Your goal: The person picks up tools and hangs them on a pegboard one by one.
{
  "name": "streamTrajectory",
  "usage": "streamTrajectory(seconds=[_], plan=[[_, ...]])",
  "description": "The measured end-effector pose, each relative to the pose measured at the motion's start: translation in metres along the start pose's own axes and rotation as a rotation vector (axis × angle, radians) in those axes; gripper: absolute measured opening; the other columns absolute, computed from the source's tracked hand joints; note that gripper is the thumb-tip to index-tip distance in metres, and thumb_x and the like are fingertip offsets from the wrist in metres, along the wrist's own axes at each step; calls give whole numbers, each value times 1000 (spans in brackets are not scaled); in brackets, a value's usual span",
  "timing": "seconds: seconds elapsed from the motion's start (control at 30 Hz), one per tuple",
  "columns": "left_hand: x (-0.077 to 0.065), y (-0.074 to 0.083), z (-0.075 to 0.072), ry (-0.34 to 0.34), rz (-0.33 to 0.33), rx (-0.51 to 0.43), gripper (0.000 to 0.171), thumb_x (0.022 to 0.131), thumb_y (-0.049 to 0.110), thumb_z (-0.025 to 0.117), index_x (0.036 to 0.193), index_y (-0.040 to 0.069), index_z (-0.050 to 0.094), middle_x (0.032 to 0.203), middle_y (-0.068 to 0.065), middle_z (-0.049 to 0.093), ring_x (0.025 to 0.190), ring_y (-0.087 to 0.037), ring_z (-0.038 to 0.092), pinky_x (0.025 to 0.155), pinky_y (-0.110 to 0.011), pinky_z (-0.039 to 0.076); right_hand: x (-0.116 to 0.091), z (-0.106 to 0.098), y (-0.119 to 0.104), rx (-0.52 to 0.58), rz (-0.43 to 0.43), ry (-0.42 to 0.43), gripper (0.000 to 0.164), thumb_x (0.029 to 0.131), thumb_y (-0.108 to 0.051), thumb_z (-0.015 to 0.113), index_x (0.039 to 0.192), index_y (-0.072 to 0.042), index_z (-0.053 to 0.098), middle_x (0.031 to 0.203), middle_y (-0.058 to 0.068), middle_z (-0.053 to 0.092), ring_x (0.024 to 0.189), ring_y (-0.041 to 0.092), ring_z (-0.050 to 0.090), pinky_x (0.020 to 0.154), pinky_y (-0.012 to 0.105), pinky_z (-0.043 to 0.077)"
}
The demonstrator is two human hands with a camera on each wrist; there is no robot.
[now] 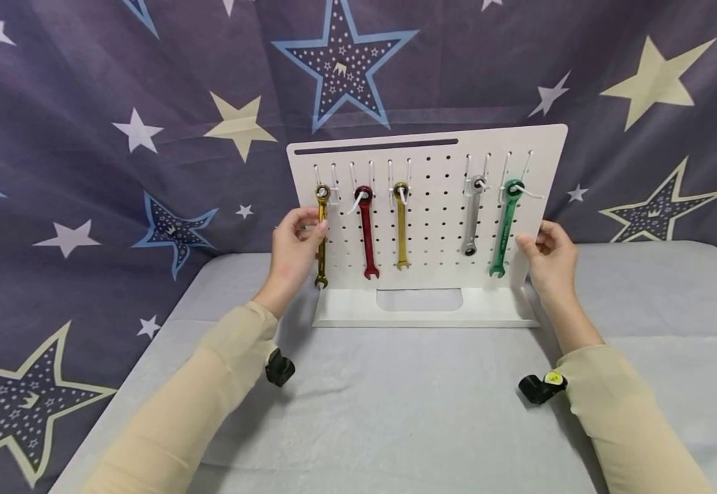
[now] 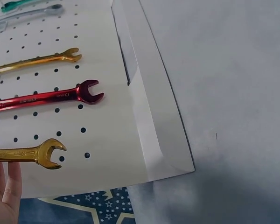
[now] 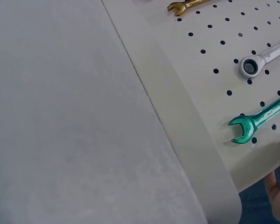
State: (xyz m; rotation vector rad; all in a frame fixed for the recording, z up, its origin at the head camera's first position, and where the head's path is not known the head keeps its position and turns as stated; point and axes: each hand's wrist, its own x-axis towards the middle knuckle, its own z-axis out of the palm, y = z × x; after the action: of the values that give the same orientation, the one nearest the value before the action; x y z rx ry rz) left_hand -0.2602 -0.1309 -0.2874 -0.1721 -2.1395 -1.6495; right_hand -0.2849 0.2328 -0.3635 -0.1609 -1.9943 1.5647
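A white pegboard (image 1: 435, 237) stands upright on a flat base. My left hand (image 1: 296, 250) is at its left side and pinches the shank of a dark gold combination wrench (image 1: 322, 237), whose ring end is at a hook. My right hand (image 1: 549, 257) grips the pegboard's right edge, thumb in front and fingers behind. Beside it hangs a green wrench (image 1: 505, 230). A red wrench (image 1: 367, 233), a yellow-gold wrench (image 1: 402, 230) and a silver wrench (image 1: 473, 216) hang between. In the left wrist view, the fingers (image 2: 13, 186) meet the underside of the dark gold wrench (image 2: 49, 154).
The pegboard's base (image 1: 426, 320) rests on a table with a grey cloth (image 1: 420, 405). A dark curtain with stars (image 1: 179, 68) hangs behind. White hooks, such as the hook (image 1: 527, 193) at the green wrench, stick out toward me.
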Motion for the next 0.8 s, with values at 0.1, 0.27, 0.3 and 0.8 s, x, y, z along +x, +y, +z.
streamTrajectory(seconds=[0.1,0.27,0.3,0.8], plan=[[2,-2,2,5,1,-11,27,95,1,64,121,-6,59,100,-10,62,73,-2,59,56,-16,45,0,0,0,5,1,-1,31,92,-12,70,117,3,59,83,-7,50,78,4,47,70,14,41],[4,-6,4,15,-3,-11,26,94,2,67,118,-6,61,99,-10,63,72,-2,59,56,-16,46,0,0,1,10,9,-1,29,92,-10,70,116,2,59,84,-6,49,78,5,47,70,14,41],[5,-7,5,20,-7,-11,26,94,3,67,118,-6,62,99,-11,63,72,-2,59,56,-16,47,0,0,1,10,9,-1,29,92,-10,70,116,2,59,84,-6,49,79,5,46,70,14,41],[5,-19,6,38,-30,-55,25,91,1,71,113,-6,64,99,-12,65,79,-5,61,70,-19,52,0,0,2,21,-11,-5,36,92,-9,69,122,7,57,85,-4,49,80,5,47,71,15,42]])
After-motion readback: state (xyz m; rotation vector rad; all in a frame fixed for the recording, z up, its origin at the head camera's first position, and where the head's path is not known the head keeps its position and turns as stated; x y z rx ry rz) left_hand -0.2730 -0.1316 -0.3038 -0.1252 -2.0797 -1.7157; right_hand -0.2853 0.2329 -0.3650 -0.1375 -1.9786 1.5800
